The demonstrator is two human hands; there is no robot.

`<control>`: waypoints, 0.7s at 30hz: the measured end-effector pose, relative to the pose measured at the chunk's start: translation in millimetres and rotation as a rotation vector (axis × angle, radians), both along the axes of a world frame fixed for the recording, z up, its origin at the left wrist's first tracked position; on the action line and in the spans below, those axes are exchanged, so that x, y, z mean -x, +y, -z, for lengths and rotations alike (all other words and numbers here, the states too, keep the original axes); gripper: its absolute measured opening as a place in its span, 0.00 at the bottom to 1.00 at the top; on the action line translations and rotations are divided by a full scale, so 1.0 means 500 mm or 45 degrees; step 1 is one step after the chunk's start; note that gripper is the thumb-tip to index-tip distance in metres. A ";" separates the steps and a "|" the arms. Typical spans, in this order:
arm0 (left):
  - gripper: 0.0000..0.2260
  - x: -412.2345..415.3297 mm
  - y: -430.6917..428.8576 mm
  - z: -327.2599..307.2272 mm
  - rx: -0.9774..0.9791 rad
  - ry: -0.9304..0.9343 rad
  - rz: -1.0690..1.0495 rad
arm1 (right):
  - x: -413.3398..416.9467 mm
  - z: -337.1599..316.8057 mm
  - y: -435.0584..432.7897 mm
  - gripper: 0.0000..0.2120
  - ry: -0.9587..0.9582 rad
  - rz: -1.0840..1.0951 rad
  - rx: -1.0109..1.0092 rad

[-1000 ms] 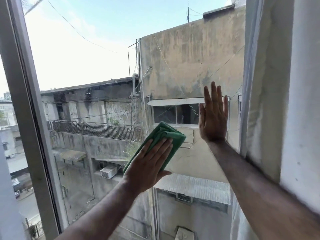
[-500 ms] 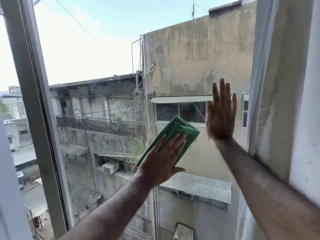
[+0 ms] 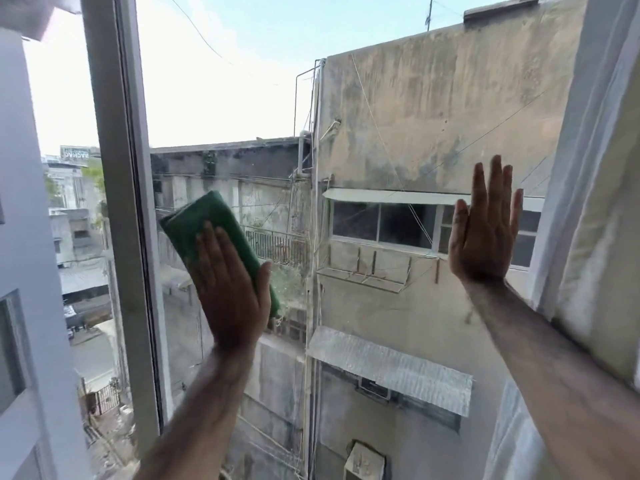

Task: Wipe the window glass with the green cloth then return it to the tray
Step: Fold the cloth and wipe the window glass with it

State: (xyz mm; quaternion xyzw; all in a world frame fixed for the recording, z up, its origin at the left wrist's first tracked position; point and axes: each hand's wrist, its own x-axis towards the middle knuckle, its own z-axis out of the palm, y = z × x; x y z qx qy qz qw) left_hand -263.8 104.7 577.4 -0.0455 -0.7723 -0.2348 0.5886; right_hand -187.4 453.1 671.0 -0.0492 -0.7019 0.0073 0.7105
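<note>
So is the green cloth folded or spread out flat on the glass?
Folded. The green cloth shows as a thick, compact pad with rounded edges under the left hand, which presses it flat-palmed against the window glass.

Folded green cloth (image 3: 207, 230) flat on window glass (image 3: 242, 98), tilted, near left frame edge.

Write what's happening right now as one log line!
step: wiping glass | left hand: flat, pressing green cloth on window glass near frame | right hand: open, flat on glass | tray: not in view
</note>
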 end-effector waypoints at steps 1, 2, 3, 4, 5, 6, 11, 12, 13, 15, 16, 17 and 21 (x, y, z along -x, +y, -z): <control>0.38 -0.008 0.016 0.039 0.025 -0.038 -0.003 | 0.001 0.000 0.000 0.27 -0.002 0.002 0.005; 0.38 -0.014 0.042 0.064 0.081 -0.049 -0.014 | 0.001 -0.001 0.002 0.27 -0.003 0.007 0.008; 0.38 -0.018 0.071 0.077 0.144 -0.033 -0.029 | 0.001 -0.001 0.002 0.27 -0.005 0.012 0.009; 0.38 -0.021 0.099 0.079 0.216 0.011 -0.039 | 0.002 0.000 0.001 0.27 -0.009 0.016 0.007; 0.38 -0.024 0.126 0.073 0.317 0.064 -0.016 | 0.002 0.002 0.003 0.27 -0.010 0.024 0.006; 0.37 -0.024 0.142 0.059 0.446 0.127 0.029 | 0.001 0.003 0.005 0.27 -0.008 0.031 0.005; 0.34 0.009 0.100 -0.079 0.836 0.425 0.159 | 0.006 0.005 0.005 0.28 0.013 0.017 -0.009; 0.34 0.016 0.077 -0.116 0.752 0.439 0.147 | 0.007 0.004 0.004 0.28 0.010 0.019 -0.008; 0.33 0.023 0.056 -0.153 0.604 0.428 0.122 | 0.007 0.005 0.005 0.28 0.008 0.020 -0.006; 0.32 0.034 0.029 -0.224 0.249 0.347 0.060 | 0.008 0.006 0.006 0.28 0.007 0.018 -0.004; 0.31 0.033 0.029 -0.255 0.100 0.302 0.028 | 0.008 0.006 0.006 0.27 0.011 0.014 -0.005; 0.32 0.027 0.043 -0.280 -0.020 0.257 0.000 | 0.009 0.005 0.008 0.27 0.016 0.011 -0.007; 0.31 -0.008 0.165 -0.300 0.082 0.311 0.070 | 0.013 0.006 0.012 0.27 0.027 0.018 -0.014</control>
